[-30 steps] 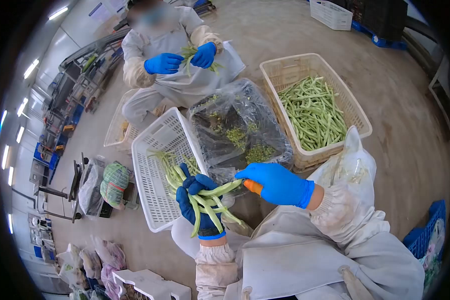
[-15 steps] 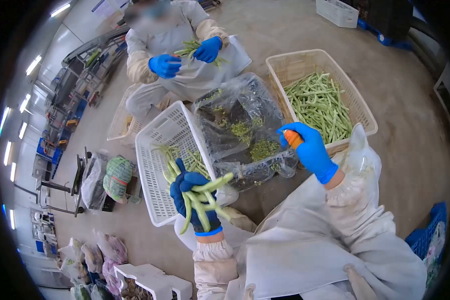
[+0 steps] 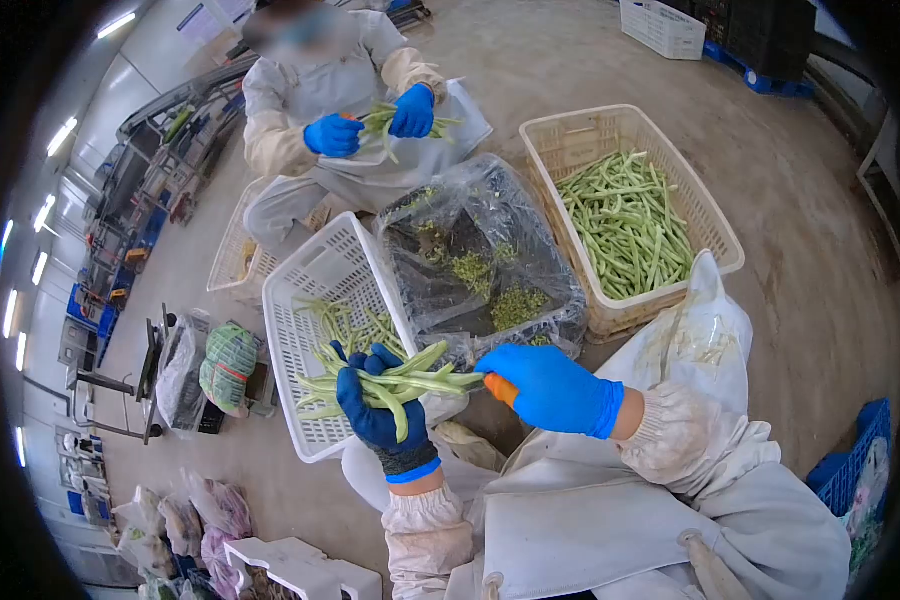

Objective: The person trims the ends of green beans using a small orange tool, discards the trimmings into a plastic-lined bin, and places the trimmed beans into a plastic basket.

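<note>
My left hand [image 3: 378,408], in a dark blue glove, is closed around a bunch of green beans [image 3: 420,382]. The beans lie roughly level, their ends pointing right. My right hand [image 3: 555,388], in a bright blue glove, grips an orange-handled knife [image 3: 502,388] right at those bean ends. Its blade is hard to make out. Below and left of my left hand stands a white basket [image 3: 292,400] with more beans in it. Beyond my hands is a bin lined with clear plastic [image 3: 440,320], holding small green trimmings [image 3: 518,307].
A cream basket [image 3: 725,235] piled with green beans [image 3: 630,225] stands at the right. Across from me sits a co-worker in blue gloves [image 3: 332,135], holding beans. Bagged goods [image 3: 215,505] and a white stool-like piece [image 3: 305,570] are at lower left; a blue crate [image 3: 855,450] is at right.
My right hand has moved left and down with the knife, up to the bean ends. The beans in my left hand have turned from drooping to nearly level, pointing right.
</note>
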Action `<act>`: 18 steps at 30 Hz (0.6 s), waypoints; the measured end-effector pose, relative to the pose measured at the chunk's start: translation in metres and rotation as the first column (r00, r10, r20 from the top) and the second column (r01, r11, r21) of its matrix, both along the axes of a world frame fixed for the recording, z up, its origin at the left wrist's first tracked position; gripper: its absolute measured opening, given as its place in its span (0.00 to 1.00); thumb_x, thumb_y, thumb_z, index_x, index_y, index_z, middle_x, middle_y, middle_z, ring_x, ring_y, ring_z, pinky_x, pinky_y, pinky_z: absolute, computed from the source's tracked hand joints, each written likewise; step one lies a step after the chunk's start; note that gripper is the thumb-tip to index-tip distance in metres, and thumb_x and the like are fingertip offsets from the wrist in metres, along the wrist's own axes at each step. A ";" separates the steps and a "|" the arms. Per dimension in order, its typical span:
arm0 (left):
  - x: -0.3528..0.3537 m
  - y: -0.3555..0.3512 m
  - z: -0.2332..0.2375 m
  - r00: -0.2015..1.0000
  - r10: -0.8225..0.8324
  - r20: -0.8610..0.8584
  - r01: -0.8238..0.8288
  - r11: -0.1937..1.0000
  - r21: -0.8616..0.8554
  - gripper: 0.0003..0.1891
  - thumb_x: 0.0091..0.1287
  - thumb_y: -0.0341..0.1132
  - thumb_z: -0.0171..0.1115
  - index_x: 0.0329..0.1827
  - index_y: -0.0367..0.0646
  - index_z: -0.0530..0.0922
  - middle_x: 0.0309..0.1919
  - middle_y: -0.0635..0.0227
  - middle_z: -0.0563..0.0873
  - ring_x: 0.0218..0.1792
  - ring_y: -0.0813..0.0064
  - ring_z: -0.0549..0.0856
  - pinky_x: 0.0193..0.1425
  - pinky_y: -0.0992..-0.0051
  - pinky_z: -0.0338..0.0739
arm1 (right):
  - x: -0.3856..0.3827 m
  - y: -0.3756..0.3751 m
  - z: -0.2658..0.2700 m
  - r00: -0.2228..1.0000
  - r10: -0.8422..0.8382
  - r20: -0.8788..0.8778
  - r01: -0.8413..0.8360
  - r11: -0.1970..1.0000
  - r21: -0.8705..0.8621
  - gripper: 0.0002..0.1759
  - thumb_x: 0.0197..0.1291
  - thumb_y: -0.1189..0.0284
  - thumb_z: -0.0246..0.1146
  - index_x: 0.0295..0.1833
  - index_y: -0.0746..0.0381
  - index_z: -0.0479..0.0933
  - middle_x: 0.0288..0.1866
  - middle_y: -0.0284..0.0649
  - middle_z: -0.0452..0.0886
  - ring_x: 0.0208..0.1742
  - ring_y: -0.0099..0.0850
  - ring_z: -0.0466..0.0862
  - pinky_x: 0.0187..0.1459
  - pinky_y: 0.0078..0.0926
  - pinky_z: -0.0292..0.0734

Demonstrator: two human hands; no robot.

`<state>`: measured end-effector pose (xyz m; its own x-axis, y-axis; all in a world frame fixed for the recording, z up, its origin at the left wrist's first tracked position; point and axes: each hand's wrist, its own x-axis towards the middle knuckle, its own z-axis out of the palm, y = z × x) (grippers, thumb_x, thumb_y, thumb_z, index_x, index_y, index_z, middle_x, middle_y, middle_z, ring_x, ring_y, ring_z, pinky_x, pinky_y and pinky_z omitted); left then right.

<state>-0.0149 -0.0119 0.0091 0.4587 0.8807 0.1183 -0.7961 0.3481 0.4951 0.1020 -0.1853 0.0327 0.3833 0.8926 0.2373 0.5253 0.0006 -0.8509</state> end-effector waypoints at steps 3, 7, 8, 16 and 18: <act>0.002 -0.004 -0.004 0.999 0.039 -0.018 -0.040 0.999 -0.010 0.15 0.68 0.36 0.55 0.54 0.39 0.72 0.37 0.67 0.81 0.36 0.70 0.81 0.56 0.66 0.75 | 0.001 0.009 -0.022 0.989 -0.129 0.067 0.123 0.989 0.079 0.08 0.58 0.74 0.57 0.43 0.64 0.74 0.37 0.50 0.77 0.39 0.50 0.78 0.37 0.43 0.73; 0.001 -0.003 -0.013 0.993 0.044 -0.107 -0.053 0.996 -0.077 0.16 0.68 0.35 0.55 0.55 0.37 0.70 0.36 0.69 0.77 0.37 0.74 0.80 0.59 0.69 0.74 | 0.009 0.014 -0.040 0.987 -0.159 -0.034 0.162 0.979 0.125 0.05 0.54 0.76 0.57 0.38 0.63 0.73 0.31 0.48 0.75 0.35 0.49 0.77 0.35 0.43 0.72; -0.001 -0.004 -0.014 0.989 -0.006 -0.145 -0.004 0.998 -0.066 0.13 0.67 0.36 0.55 0.48 0.36 0.72 0.35 0.68 0.78 0.38 0.74 0.80 0.58 0.69 0.75 | 0.014 0.015 -0.049 0.950 -0.162 0.267 0.135 0.984 0.118 0.05 0.51 0.77 0.57 0.36 0.63 0.73 0.30 0.47 0.74 0.34 0.47 0.77 0.35 0.43 0.72; 0.001 0.019 -0.054 0.980 -0.175 -0.097 0.139 0.945 -0.297 0.07 0.64 0.38 0.56 0.33 0.45 0.77 0.34 0.65 0.83 0.41 0.67 0.82 0.53 0.62 0.76 | 0.087 0.027 -0.069 0.728 -0.235 0.644 0.219 0.970 0.107 0.06 0.46 0.76 0.57 0.33 0.62 0.74 0.33 0.46 0.76 0.37 0.47 0.77 0.39 0.42 0.73; -0.023 0.066 -0.076 0.984 -0.177 -0.024 0.162 0.941 -0.297 0.11 0.64 0.43 0.54 0.34 0.45 0.77 0.36 0.65 0.83 0.43 0.68 0.81 0.55 0.60 0.74 | 0.142 -0.003 -0.070 0.808 -0.448 0.383 0.468 0.883 0.045 0.08 0.47 0.76 0.57 0.36 0.64 0.76 0.39 0.49 0.78 0.41 0.49 0.77 0.42 0.43 0.73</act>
<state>-0.0379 0.0545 -0.0670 0.6029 0.7818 -0.1591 -0.6899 0.6110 0.3881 0.2437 -0.1882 -0.0371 0.6424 0.6501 0.4058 0.7295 -0.3565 -0.5837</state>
